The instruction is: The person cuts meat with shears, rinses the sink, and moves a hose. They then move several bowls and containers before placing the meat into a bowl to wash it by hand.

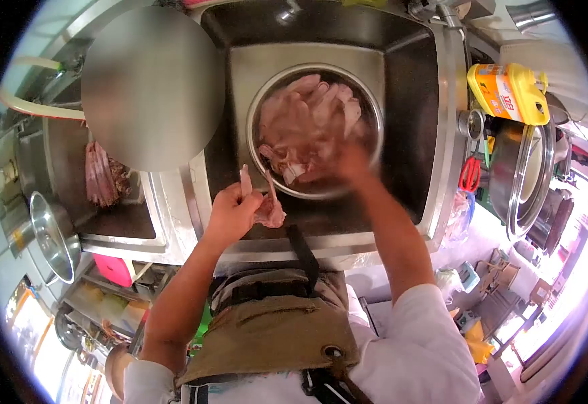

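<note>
My left hand [230,214] is closed around a pale pink piece of raw meat [271,210], with two thin ends sticking up past the fingers. It is held just outside the near left rim of a round metal bowl [252,158]. The bowl stands in a deep sink and holds reddish liquid with many long pink pieces of raw meat [311,108]. My right hand [353,163] is over the bowl's right side, among the meat and liquid, its fingers smeared by motion.
The steel sink [408,101] surrounds the bowl. At left, a second basin holds a bundle of long reddish meat [99,175], with a metal bowl [52,236] beside it. At right are a yellow jug [506,94], red-handled scissors [469,175] and large metal pots [512,175].
</note>
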`<state>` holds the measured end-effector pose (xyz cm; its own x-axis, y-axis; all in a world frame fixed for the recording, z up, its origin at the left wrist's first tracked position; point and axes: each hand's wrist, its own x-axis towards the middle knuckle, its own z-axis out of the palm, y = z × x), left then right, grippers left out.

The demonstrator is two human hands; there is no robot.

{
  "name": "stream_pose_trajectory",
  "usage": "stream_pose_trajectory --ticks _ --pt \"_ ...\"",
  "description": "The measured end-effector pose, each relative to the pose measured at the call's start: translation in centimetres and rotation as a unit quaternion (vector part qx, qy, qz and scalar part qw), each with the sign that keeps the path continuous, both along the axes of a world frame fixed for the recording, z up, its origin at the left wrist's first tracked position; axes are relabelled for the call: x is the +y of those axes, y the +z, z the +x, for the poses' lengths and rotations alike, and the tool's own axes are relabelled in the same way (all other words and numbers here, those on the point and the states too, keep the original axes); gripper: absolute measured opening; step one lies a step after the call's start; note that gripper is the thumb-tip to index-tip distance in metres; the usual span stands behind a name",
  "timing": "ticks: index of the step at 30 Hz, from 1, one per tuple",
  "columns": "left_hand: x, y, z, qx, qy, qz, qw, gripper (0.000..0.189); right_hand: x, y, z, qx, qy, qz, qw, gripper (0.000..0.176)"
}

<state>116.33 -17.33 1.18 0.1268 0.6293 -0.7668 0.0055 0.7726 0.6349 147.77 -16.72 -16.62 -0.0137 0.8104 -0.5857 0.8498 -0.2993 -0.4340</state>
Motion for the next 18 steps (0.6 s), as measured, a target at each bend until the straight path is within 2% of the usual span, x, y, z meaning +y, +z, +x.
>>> stream_pose_trajectory --ticks 3,4,6,8,9,10,12,15,16,18 --pt "1.3 0.3 0.0 0.000 -0.007 -0.022 1.000 0.015 -1.1 -1.9 2.0 -0.020 0.016 0.089 0.996 0.033" --pt "1.3 0.5 0.1 -0.009 -0.006 -0.025 1.000 0.016 -1.1 1.3 2.0 0.011 0.016 0.098 0.995 0.033" --pt "1.2 0.7 0.5 -0.034 0.004 -0.014 0.999 0.018 -0.3 8.1 1.3 0.102 -0.042 0.032 0.993 0.027" --pt "1.1 0.5 0.8 -0.049 0.007 0.015 0.999 0.021 -0.7 7.9 1.1 0.252 -0.123 -0.058 0.958 0.020" --pt "0.9 0.2 0.9 -0.048 0.001 0.029 0.998 0.022 -0.9 8.1 0.9 0.348 -0.232 -0.161 0.894 0.017" --pt "0.9 0.0 1.1 -0.047 -0.003 0.045 0.998 0.022 -0.5 9.4 0.2 0.408 -0.350 -0.252 0.805 0.014" --pt "1.0 0.4 1.2 -0.012 -0.011 0.043 0.999 0.023 -1.7 7.0 -0.6 0.522 -0.450 -0.283 0.667 0.019" --pt "1.2 0.6 0.6 0.014 0.006 0.045 0.999 0.023 -3.1 5.5 -1.9 0.613 -0.476 -0.268 0.571 0.029" --pt "1.4 0.6 0.5 0.015 0.015 0.049 0.999 0.023 -3.0 5.9 -2.4 0.616 -0.469 -0.268 0.573 0.030" --pt "1.7 0.5 0.2 0.026 0.017 0.038 0.999 0.023 -3.2 6.3 -2.7 0.624 -0.483 -0.281 0.546 0.032"
